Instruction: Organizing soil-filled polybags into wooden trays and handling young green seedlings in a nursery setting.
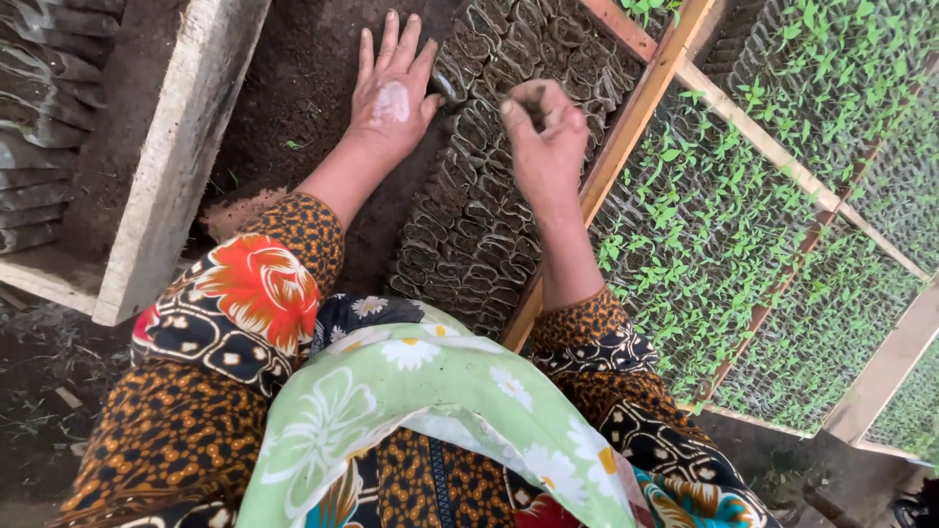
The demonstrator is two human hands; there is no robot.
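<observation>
My left hand (393, 90) lies flat with fingers spread on dark soil (303, 88), its edge against the side of a block of small dark soil-filled nursery bags (469, 235). My right hand (543, 132) hovers above those bags with the fingers curled and pinched together; soil clings to the fingertips, and I cannot tell whether something small is between them. Both arms wear patterned brown and orange sleeves (254, 293).
A wooden frame rail (626, 127) borders the bags on the right. Beyond it stand beds of green seedlings (724, 225) split by wooden slats. A pale wooden plank (166, 166) edges the soil bed on the left, with flattened empty bags (39, 117) stacked past it.
</observation>
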